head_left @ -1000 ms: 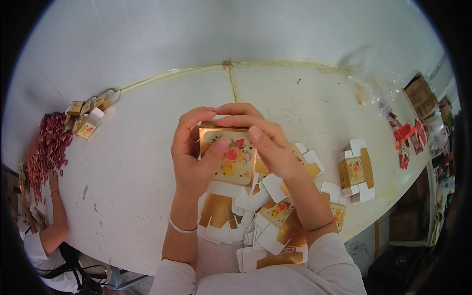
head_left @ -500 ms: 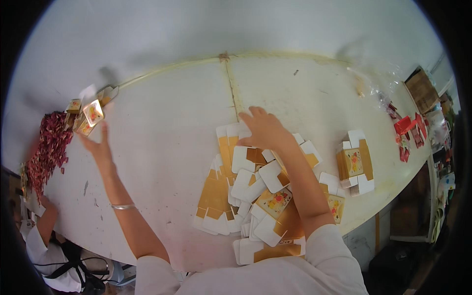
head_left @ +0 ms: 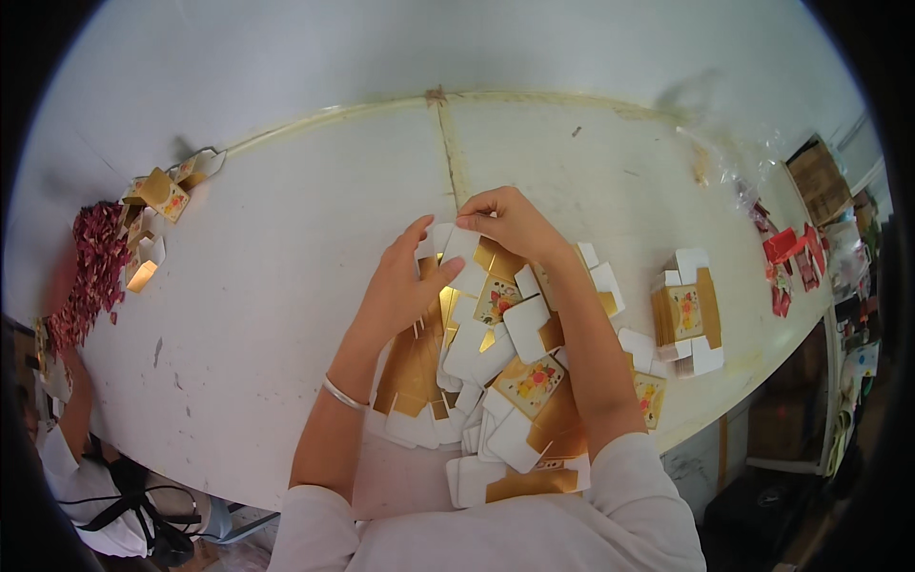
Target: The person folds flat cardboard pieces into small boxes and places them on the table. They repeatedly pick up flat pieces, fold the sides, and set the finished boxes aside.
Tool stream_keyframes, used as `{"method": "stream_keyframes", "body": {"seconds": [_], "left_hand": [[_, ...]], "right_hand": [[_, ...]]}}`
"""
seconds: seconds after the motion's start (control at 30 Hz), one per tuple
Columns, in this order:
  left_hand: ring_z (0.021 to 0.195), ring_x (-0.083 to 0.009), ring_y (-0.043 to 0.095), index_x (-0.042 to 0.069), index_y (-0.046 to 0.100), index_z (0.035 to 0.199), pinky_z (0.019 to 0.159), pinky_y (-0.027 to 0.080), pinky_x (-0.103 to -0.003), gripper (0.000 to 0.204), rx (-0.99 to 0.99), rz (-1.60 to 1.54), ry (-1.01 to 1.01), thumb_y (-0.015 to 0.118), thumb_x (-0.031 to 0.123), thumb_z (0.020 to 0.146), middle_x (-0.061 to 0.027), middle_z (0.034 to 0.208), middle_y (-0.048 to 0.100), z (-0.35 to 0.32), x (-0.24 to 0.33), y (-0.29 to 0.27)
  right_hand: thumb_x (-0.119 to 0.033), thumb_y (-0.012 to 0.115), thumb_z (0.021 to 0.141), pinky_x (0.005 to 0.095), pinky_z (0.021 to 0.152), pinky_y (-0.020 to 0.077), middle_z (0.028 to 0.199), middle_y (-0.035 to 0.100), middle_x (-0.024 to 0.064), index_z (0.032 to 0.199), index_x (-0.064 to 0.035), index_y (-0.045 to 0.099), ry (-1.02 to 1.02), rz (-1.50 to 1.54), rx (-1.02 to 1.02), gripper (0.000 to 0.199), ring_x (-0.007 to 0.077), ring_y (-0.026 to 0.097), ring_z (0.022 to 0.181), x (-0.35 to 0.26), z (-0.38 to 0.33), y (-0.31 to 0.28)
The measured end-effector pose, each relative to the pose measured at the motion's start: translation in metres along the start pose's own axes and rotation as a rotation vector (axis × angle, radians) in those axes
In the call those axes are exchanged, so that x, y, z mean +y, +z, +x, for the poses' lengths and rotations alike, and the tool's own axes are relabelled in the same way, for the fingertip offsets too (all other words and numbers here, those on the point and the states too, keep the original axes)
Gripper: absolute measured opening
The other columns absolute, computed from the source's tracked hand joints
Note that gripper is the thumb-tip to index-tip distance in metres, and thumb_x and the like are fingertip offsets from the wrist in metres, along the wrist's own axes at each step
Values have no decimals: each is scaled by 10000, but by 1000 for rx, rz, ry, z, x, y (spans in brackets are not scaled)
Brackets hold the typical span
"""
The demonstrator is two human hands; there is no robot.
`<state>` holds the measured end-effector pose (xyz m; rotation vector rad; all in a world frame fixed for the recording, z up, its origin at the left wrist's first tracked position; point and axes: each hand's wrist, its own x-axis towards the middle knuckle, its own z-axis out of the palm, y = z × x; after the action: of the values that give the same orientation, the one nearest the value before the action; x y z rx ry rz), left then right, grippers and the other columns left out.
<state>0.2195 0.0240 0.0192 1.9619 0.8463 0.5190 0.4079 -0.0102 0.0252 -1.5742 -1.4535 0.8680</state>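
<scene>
Here my left hand [head_left: 405, 286] and right hand [head_left: 510, 224] both pinch one flat gold-and-white carton blank [head_left: 456, 250], heap of blanks [head_left: 496, 381] just beneath them.

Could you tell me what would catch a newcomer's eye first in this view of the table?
The left hand and right hand meet on a flat gold-and-white carton blank, above a heap of carton blanks at the near table edge. A few folded boxes lie far left beside a red pile.

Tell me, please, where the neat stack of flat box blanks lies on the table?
The neat stack of flat box blanks lies at the table's right edge, right of the right hand.
</scene>
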Motion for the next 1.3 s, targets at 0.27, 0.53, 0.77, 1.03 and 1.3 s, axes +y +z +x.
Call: {"method": "stream_keyframes", "body": {"seconds": [0.27, 0.53, 0.77, 1.03, 1.3], "left_hand": [[1049, -270, 503, 16, 311, 1300, 863, 418, -342, 674, 26, -139, 43, 662, 210, 758, -196, 1172, 484, 3, 5, 6], [870, -121, 557, -20, 484, 1130, 748, 458, -245, 406, 5, -337, 121, 644, 121, 785, -96, 992, 580, 0, 15, -1], [674, -52, 530, -3, 562, 910, 610, 440, -196, 163, 275, -439, -1, 607, 128, 824, -21, 783, 594, 5, -2, -12], [752, -49, 517, 16, 545, 948, 666, 441, -205, 232, 653, -683, 86, 543, 238, 883, -21, 856, 584, 4, -7, -56], [701, -51, 510, 1, 541, 954, 637, 434, -203, 200, 570, -507, 241, 569, 177, 864, -8, 800, 587, -11, 30, -46]], "right_hand": [[-76, 579, 812, 252, 566, 423, 684, 604, 65, 823, 30, 615, -246, -145, 348, 112, 116, 529, 628, -8, -5, 0], [-49, 568, 816, 262, 693, 464, 812, 636, 64, 890, 5, 625, -367, 236, 500, 108, 142, 588, 767, -36, -18, -6], [-150, 655, 773, 236, 637, 454, 813, 575, 36, 1037, 8, 520, -138, 176, 277, 336, 97, 550, 702, -24, -12, -15], [-178, 660, 763, 242, 566, 406, 746, 579, 38, 1024, -3, 560, 247, -77, -165, 330, 100, 516, 640, 6, -8, -30], [-109, 613, 745, 352, 746, 439, 978, 551, 114, 1007, -30, 561, -874, -408, 650, 280, 265, 529, 901, -67, -25, 19]]}}
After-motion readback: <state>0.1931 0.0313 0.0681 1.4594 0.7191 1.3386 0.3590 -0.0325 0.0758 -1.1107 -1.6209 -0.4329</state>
